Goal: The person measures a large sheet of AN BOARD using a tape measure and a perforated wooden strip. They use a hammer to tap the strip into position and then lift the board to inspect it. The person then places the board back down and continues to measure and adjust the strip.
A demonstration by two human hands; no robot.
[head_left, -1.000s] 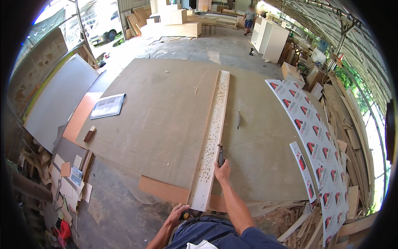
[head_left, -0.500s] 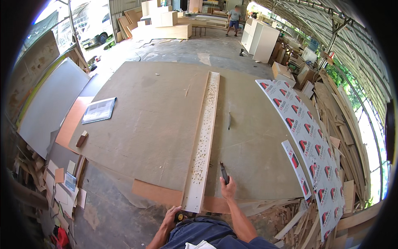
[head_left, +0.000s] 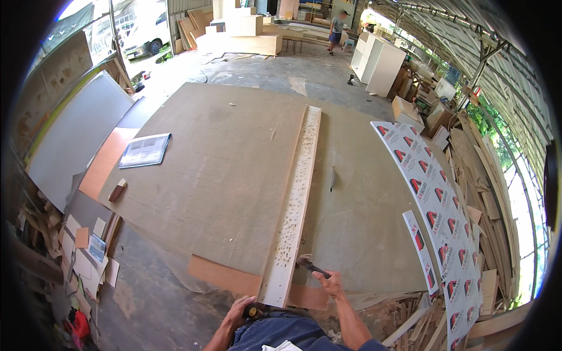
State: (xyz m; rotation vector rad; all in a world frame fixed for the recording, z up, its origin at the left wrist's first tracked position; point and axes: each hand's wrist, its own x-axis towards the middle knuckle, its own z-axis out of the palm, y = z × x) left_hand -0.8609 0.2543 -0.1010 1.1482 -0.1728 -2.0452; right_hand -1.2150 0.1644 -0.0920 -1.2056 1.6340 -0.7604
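Observation:
A long, narrow white board with raised edges runs away from me, with many small brown nail-like bits strewn along it. My right hand is closed round the handle of a hammer. The hammer's head is close to the board's right edge; whether they touch I cannot tell. At the board's near left corner is my left hand, its fingers curled and partly hidden. A round black and yellow thing, like a tape measure, shows just below those fingers, at my waist.
Beneath the board lies a large brown sheet carrying a thin dark tool, a wood-and-dark block and a plastic-covered paper. Printed panels lie right, beside stacked timber. Far back, a person stands near white cabinets.
The hammer has turned from pointing away from me to pointing left, its head now nearer the board. My view has shifted slightly. The person at the back has turned.

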